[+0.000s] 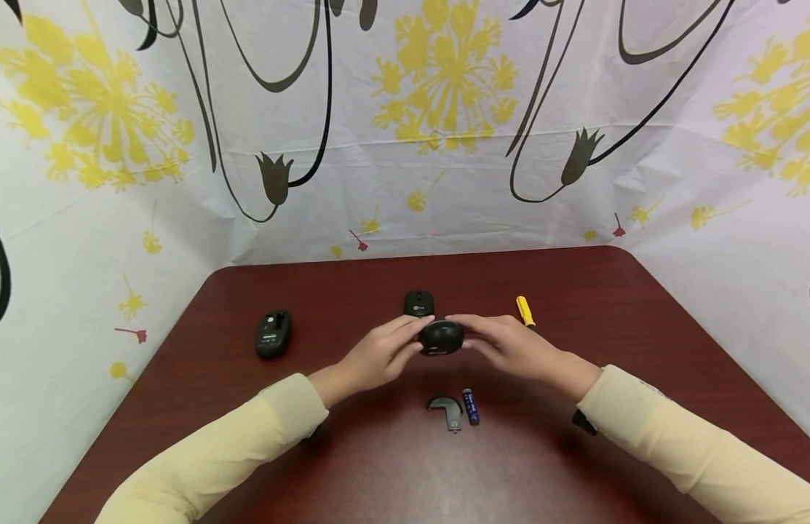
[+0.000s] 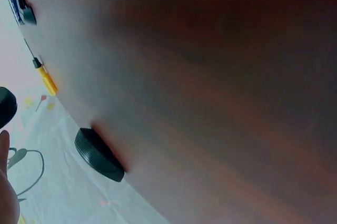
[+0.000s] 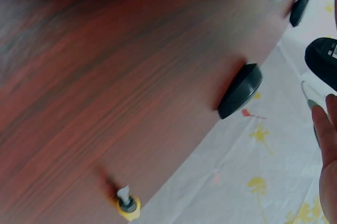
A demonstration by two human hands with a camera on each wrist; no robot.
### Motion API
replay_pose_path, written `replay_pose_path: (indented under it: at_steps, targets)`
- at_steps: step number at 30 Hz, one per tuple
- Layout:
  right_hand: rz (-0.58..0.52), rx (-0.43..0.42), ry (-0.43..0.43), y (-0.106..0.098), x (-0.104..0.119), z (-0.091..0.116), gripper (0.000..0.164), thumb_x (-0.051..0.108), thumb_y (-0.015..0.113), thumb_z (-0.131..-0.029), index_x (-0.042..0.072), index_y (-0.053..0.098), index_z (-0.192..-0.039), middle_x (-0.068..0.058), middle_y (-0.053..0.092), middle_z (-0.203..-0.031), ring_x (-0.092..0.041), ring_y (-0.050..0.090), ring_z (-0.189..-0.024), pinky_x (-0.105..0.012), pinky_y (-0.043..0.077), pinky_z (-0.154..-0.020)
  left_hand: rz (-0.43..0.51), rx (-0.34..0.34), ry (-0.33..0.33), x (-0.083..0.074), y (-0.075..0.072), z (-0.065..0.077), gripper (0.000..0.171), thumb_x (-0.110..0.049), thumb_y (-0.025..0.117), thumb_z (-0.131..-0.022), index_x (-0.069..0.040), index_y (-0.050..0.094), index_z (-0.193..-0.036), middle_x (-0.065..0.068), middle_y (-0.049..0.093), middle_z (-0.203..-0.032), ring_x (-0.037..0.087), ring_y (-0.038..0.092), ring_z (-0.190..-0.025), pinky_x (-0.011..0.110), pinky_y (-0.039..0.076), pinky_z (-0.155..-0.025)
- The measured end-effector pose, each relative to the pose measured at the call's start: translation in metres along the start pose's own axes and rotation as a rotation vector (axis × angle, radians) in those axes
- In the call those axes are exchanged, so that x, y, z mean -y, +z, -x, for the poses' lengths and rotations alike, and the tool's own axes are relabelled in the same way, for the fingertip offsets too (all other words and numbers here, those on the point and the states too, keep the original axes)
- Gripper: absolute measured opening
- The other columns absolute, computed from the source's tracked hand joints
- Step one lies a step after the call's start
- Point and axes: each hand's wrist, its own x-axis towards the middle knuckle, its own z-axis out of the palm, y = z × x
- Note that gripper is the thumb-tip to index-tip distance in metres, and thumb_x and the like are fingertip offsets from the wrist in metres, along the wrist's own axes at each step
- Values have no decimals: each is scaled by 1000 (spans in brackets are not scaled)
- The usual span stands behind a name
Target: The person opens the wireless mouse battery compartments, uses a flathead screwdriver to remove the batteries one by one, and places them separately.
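Observation:
A black computer mouse (image 1: pixel 442 339) is held up off the table between both hands. My left hand (image 1: pixel 378 354) pinches its left end with fingertips and thumb. From the other side, my right hand (image 1: pixel 512 348) holds the right end the same way. Only the edge of this mouse (image 3: pixel 322 62) shows in the right wrist view, where a pale label is partly visible. Nearer me on the table lie a grey and black curved piece (image 1: pixel 450 411) and a blue AA battery (image 1: pixel 471 406), side by side.
Behind the hands a second black mouse (image 1: pixel 419 303) rests on the table. A third mouse (image 1: pixel 273 334) lies underside up at the left. The yellow-handled screwdriver (image 1: pixel 525 311) is at the back right. A flower-patterned white sheet (image 1: pixel 378 196) hangs around the dark red table (image 1: pixel 339 466).

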Motion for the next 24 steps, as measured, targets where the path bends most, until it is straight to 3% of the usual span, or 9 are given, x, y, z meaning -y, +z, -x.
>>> replay_pose_path:
  at_steps: [7, 11, 17, 22, 24]
  targets:
    - [-101, -27, 62, 8, 8, -7, 53, -1, 59, -82, 14, 43, -130, 2, 51, -122, -11, 53, -103, -25, 46, -82, 151, -38, -168, -11, -2, 9, 45, -13, 48, -91, -16, 36, -135, -2, 49, -117, 7, 48, -98, 22, 45, -77]
    - [-209, -36, 139, 9, 17, -10, 45, 0, 55, -85, 11, 45, -128, -1, 54, -118, -14, 55, -99, -28, 48, -79, 231, -64, -256, -22, -6, 8, 44, -6, 48, -91, -11, 38, -133, 1, 51, -115, 11, 49, -96, 26, 46, -75]
    - [-414, -50, 324, 5, 41, -19, 35, 1, 51, -88, 2, 48, -123, -4, 57, -109, -22, 56, -92, -30, 49, -72, 377, -112, -429, -50, -20, 0, 38, -2, 44, -92, 0, 41, -129, 10, 49, -120, 17, 47, -108, 35, 42, -86]
    - [-568, -65, 439, 9, 43, -18, 34, 1, 48, -90, 0, 46, -123, -10, 57, -106, -26, 55, -93, -40, 48, -75, 499, -98, -601, -55, -23, -1, 37, -7, 42, -93, -1, 40, -130, 10, 42, -131, 15, 37, -119, 35, 36, -95]
    - [-612, -68, 480, 12, 39, -16, 34, 4, 47, -91, 2, 45, -125, -10, 56, -109, -24, 55, -94, -42, 47, -78, 576, -95, -651, -55, -23, 0, 38, -8, 42, -94, -2, 39, -131, 10, 41, -131, 16, 42, -116, 37, 38, -93]
